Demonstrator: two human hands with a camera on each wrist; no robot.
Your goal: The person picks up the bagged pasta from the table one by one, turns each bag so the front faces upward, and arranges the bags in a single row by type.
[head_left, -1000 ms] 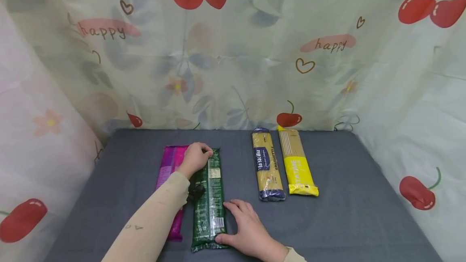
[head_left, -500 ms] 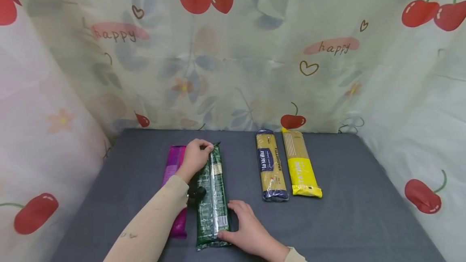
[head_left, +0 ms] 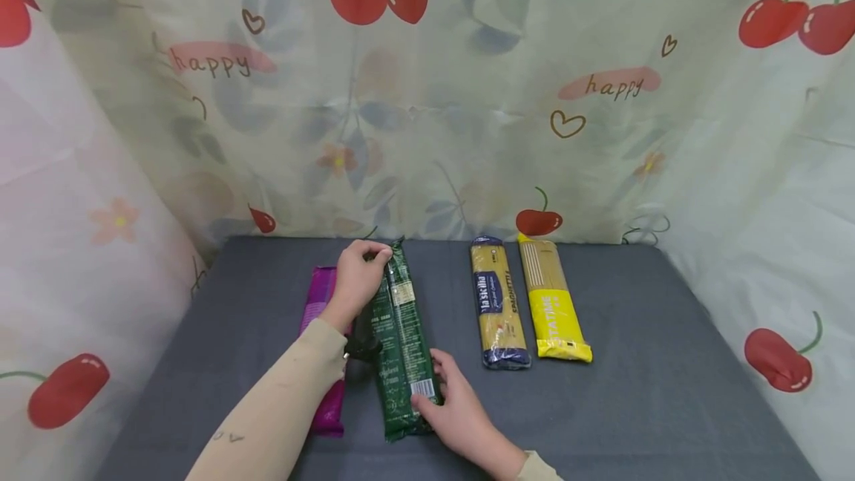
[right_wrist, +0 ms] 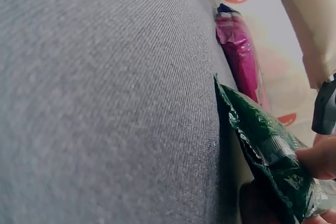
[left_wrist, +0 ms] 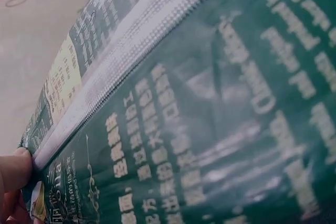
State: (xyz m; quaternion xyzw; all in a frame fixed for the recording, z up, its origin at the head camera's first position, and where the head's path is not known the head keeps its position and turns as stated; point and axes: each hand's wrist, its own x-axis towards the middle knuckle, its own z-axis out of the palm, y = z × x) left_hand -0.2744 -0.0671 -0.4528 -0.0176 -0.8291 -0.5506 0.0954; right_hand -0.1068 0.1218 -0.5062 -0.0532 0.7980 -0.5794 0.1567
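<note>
A long green pasta packet (head_left: pixel 404 347) with a silvery seam and a barcode is held between both hands, tilted slightly to the left at its far end. My left hand (head_left: pixel 357 280) pinches the far end; in the left wrist view its thumb (left_wrist: pixel 17 169) presses beside the seam. On the near right edge, my right hand (head_left: pixel 461 414) grips the packet with the thumb on top. The right wrist view has this near end raised off the cloth, with fingers beneath it. Partly hidden by the left arm, a magenta packet (head_left: pixel 329 414) lies just to the left.
To the right lie a la Sicilia spaghetti packet (head_left: pixel 496 318) with blue ends and a yellow-ended pasta packet (head_left: pixel 557 321), side by side. Dark grey cloth (head_left: pixel 621 407) covers the table. A cherry-patterned curtain (head_left: pixel 427 154) closes off the back and sides.
Both hands have lifted the green packet and shifted it away from the body and a little right, its near end swinging right. The other packets keep their places on the table.
</note>
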